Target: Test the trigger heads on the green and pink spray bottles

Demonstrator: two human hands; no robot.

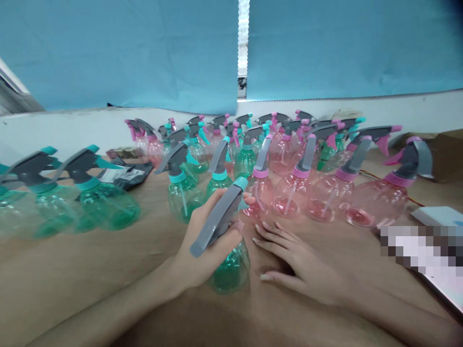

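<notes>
My left hand is wrapped round the neck of a green spray bottle with a grey and teal trigger head. The bottle is close to me over the wooden table, its head leaning toward the left; whether its base touches the table I cannot tell. My right hand lies palm down on the table to the right of that bottle, fingers spread, holding nothing. Just beyond its fingertips stands a pink spray bottle. Another green spray bottle is beyond my left hand.
Several pink and green spray bottles stand in rows toward the wall. More green bottles are at the left, near a dark plastic package. At right lie a white box and a blurred-out flat device. Blue curtains hang behind.
</notes>
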